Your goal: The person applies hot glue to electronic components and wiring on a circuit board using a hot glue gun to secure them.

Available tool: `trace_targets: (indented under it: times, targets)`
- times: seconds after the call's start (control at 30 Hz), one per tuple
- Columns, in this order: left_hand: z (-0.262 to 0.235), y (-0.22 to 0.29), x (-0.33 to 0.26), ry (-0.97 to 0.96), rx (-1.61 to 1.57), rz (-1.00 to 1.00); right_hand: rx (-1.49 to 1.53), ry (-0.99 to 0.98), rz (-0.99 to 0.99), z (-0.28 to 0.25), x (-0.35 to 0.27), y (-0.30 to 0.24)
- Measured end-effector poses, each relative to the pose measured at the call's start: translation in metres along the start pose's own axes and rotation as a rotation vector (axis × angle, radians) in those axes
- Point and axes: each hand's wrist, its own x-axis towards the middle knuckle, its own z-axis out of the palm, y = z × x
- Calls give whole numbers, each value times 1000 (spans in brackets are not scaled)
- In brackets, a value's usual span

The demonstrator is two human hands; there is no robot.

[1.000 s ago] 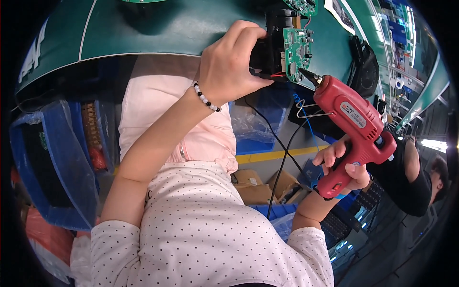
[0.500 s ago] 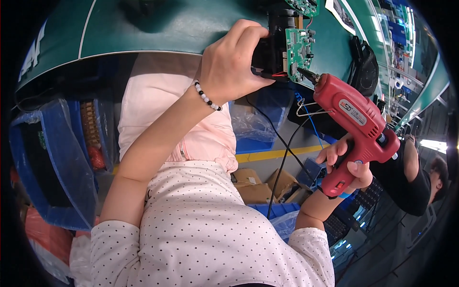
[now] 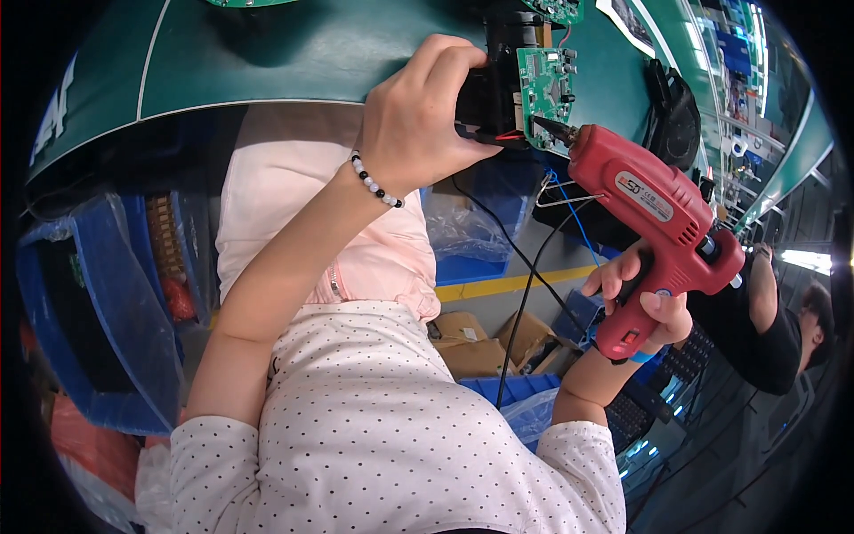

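My left hand [image 3: 418, 120] grips a black device housing [image 3: 487, 100] at the edge of the green table, its fingers round the near side. A green circuit board [image 3: 545, 82] stands along the housing's right side, with red and black wires at its lower end. My right hand [image 3: 645, 298] is closed round the handle of a red hot glue gun [image 3: 649, 191]. The dark nozzle of the gun points left and lies over the lower part of the board; whether it touches cannot be told. A wire stand hangs under the gun.
The green tabletop [image 3: 347, 53] runs along the top. A black object [image 3: 672, 116] lies on it at the right. Blue bins [image 3: 116, 303] stand below left, cardboard boxes [image 3: 471, 343] below centre. A black cable [image 3: 525, 303] hangs down. Another person [image 3: 783, 329] is at far right.
The housing, board and my left hand appear slightly further left. The glue gun's nozzle has shifted left and a little up, now overlapping the board.
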Motion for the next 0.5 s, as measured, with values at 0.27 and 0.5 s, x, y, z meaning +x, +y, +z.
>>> trace_targets:
  times: [0.27,0.5]
  targets:
    - [0,-1,0,8,8,9,81,-9,-41,4,-1,1]
    - [0,-1,0,-1,13,13,75,5,-46,4,-1,-1]
